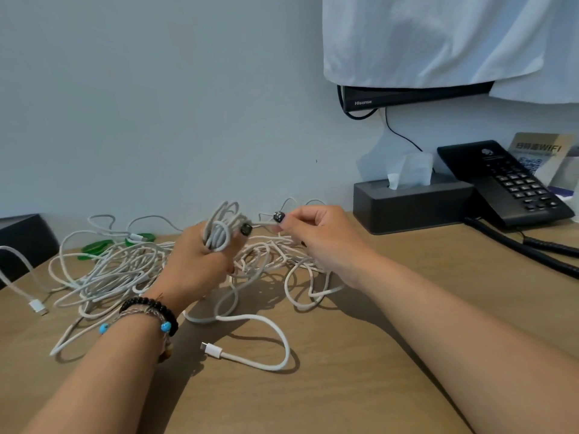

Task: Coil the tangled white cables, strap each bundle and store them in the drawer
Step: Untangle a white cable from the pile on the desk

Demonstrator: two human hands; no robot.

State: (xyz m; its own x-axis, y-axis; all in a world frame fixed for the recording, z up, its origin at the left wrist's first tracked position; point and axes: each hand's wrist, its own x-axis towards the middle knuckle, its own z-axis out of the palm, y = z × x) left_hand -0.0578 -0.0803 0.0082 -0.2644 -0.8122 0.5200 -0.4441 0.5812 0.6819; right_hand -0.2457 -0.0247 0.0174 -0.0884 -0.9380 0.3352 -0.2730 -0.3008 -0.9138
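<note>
We're over the wooden tabletop, and our left hand is up off the surface, its fingers curled round a coiled bundle of white cable, the loops standing up out of the fist. Our right hand sits just beside it, thumb and forefinger pinching a short run of the same cable that stretches between the two hands; the other fingers on that hand are folded in loosely.

Below and behind the hands, the tangled white cables sprawl in a loose heap across the tabletop, reaching from the left edge to under our right wrist. One plug end lies out at the far left, and another plug lies near our left forearm on a loop that curves round in front of the heap.

Two green straps show behind the heap, partly under the cables. On the left wrist, a dark beaded bracelet. Over to the right by the wall: a dark tissue box, then a black telephone with its coiled cord trailing over the tabletop.
</note>
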